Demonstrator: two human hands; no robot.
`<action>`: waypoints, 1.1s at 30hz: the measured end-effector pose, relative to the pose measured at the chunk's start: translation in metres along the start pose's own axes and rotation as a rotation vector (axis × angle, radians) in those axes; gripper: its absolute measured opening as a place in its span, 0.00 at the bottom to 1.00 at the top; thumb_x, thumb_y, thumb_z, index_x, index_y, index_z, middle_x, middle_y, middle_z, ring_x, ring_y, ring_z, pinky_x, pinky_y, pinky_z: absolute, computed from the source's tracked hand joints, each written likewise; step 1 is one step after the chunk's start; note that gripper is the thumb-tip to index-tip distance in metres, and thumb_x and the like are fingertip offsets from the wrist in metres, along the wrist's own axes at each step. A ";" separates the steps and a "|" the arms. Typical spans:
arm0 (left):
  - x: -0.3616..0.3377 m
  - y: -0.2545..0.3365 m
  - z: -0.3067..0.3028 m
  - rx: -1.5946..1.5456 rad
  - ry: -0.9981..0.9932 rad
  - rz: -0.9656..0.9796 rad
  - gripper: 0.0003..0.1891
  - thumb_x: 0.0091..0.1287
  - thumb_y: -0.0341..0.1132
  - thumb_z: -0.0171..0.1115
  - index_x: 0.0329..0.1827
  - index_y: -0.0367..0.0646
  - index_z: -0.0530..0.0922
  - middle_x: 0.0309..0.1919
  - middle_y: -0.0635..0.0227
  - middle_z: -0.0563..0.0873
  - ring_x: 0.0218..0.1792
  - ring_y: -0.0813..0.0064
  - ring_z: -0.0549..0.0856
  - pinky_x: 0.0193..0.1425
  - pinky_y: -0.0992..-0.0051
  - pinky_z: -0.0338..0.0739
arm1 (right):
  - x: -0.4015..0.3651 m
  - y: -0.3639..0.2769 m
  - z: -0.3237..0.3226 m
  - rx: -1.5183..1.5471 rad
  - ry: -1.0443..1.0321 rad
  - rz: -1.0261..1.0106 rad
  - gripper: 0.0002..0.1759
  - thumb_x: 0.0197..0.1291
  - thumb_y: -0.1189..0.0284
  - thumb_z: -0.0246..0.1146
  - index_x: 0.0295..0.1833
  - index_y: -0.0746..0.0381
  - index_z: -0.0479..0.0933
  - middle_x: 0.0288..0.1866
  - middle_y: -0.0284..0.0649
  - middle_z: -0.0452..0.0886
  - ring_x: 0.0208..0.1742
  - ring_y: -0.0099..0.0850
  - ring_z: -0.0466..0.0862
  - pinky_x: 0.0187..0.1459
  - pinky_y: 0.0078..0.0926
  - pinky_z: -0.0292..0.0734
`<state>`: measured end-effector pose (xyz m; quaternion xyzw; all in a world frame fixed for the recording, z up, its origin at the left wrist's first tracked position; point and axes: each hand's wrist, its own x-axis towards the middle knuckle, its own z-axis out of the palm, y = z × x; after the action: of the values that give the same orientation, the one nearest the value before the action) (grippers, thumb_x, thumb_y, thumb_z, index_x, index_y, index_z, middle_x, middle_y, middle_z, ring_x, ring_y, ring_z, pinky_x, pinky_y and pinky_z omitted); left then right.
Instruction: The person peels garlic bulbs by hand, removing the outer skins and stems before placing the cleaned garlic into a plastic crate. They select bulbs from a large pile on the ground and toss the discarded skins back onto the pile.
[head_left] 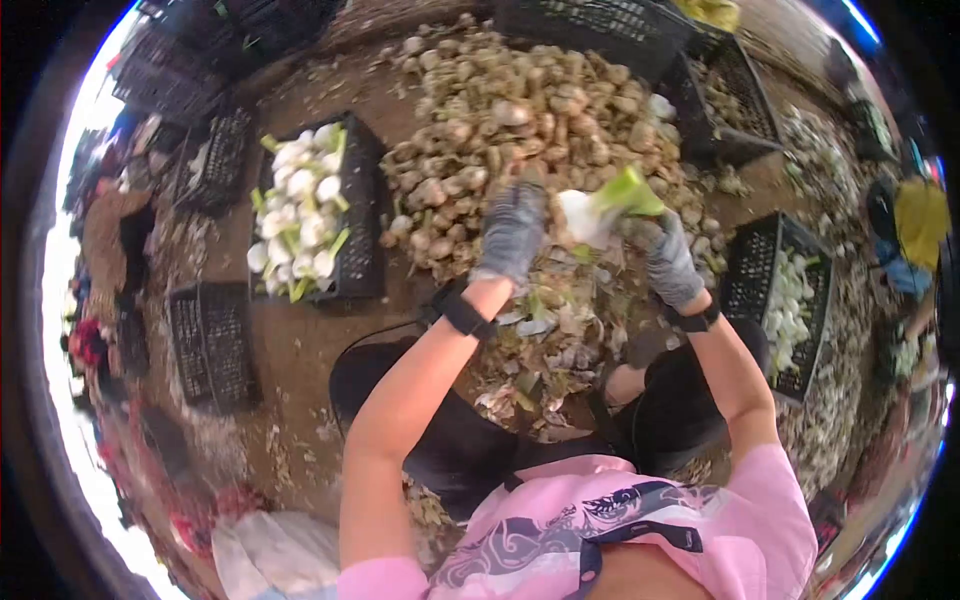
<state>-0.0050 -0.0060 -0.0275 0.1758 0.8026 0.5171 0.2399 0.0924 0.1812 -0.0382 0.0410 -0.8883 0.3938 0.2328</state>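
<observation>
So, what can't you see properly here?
All in the head view:
Whether the grey-gloved left hand holds anything: blurred.
The bottom of the left black plastic crate: hidden under white, green-stemmed bulbs.
The rest of the top-centre black crate: cut off by the top edge.
The red shape at far left: small, blurred.

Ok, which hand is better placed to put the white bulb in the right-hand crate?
Probably the right hand: it seems to hold the bulb by its green stalk, and is nearer that crate.
</observation>
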 end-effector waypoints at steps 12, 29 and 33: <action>-0.009 0.042 0.001 -0.191 -0.009 0.254 0.15 0.52 0.31 0.67 0.42 0.38 0.76 0.35 0.69 0.81 0.35 0.81 0.78 0.42 0.79 0.73 | 0.005 -0.022 -0.005 0.784 -0.082 0.612 0.18 0.55 0.74 0.54 0.52 0.69 0.67 0.41 0.37 0.75 0.39 0.22 0.74 0.42 0.20 0.72; -0.017 0.044 -0.011 -0.441 -0.387 0.321 0.08 0.56 0.27 0.61 0.39 0.39 0.76 0.39 0.68 0.80 0.44 0.77 0.77 0.51 0.75 0.71 | 0.017 -0.002 -0.022 1.617 -0.006 1.036 0.09 0.57 0.67 0.51 0.36 0.61 0.73 0.28 0.40 0.79 0.26 0.31 0.80 0.26 0.28 0.76; -0.016 0.038 -0.009 -0.925 -0.533 0.177 0.11 0.54 0.28 0.62 0.40 0.41 0.75 0.40 0.67 0.78 0.45 0.75 0.77 0.49 0.77 0.73 | 0.017 0.000 -0.009 1.537 0.044 1.305 0.12 0.58 0.68 0.50 0.43 0.61 0.72 0.33 0.38 0.79 0.27 0.31 0.80 0.28 0.29 0.77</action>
<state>0.0042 -0.0054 0.0132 0.2440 0.3848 0.7721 0.4430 0.0809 0.1897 -0.0255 -0.3217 -0.2381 0.9108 -0.1017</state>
